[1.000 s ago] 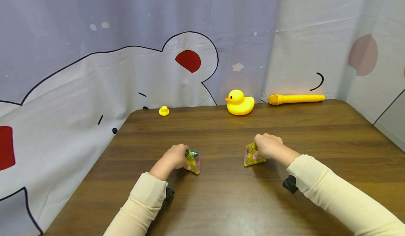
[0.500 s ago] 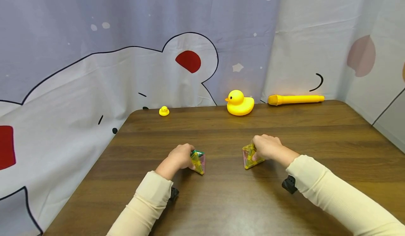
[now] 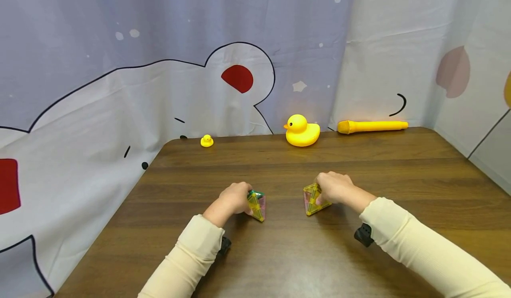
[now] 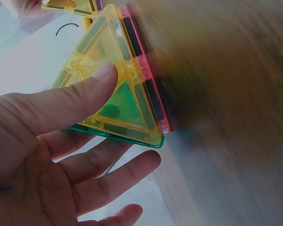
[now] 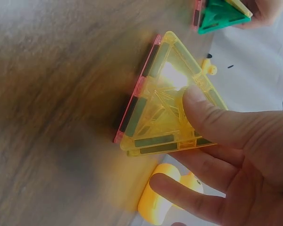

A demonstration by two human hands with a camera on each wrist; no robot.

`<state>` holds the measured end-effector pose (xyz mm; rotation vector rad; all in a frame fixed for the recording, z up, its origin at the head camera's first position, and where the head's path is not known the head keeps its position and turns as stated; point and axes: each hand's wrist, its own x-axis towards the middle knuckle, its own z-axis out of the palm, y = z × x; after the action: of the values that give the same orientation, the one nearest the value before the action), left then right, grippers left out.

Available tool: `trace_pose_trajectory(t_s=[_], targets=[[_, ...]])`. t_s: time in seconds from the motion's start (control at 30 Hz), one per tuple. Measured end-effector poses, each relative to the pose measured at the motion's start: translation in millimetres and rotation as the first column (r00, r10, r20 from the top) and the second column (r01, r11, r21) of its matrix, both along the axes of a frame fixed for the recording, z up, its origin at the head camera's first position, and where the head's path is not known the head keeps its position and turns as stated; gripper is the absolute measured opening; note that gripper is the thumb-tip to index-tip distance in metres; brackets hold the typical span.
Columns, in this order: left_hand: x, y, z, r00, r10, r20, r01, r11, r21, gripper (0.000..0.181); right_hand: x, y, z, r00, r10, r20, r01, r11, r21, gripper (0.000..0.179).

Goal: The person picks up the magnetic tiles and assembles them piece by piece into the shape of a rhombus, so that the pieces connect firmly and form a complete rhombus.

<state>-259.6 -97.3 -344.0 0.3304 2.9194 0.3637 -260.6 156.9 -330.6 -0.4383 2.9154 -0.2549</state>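
My left hand point(image 3: 234, 198) pinches a small pyramid of see-through magnetic tiles point(image 4: 132, 101), thumb on a yellow triangle. A green triangle and a pink tile join that yellow face. On the other side my right hand point(image 3: 334, 187) pinches a second pyramid of magnetic tiles point(image 5: 165, 113), its thumb pressing a yellow triangle. Yellow and pink faces show on this one. Both pyramids are at the table's middle, facing each other with a gap between. Whether they touch the wood I cannot tell. The far faces are partly hidden by fingers.
Along the back edge of the brown wooden table point(image 3: 255, 253) sit a small yellow duck point(image 3: 206, 141), a larger yellow duck point(image 3: 302, 131) and a yellow toy microphone point(image 3: 373, 127). A printed curtain point(image 3: 159, 94) hangs behind the table.
My left hand has moved right with its pyramid. My right hand has shifted slightly left and nearer with the other one, so the gap has narrowed.
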Motion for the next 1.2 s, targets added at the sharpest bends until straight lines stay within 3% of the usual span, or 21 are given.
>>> trace_pose_trajectory(t_s=[0.2, 1.2], targets=[[1.4, 6.2, 1.1, 1.0, -0.003, 0.009, 0.003, 1.0, -0.007, 0.06, 2.5, -5, -2.0, 1.0, 0.015, -0.016, -0.015, 1.0, -0.005, 0.03], [3.3, 32.5, 1.9, 0.998, -0.052, -0.027, 0.051, 0.998, -0.036, 0.054, 8.2, -18, -7.1, 0.998, 0.04, -0.044, -0.042, 0.998, -0.039, 0.032]])
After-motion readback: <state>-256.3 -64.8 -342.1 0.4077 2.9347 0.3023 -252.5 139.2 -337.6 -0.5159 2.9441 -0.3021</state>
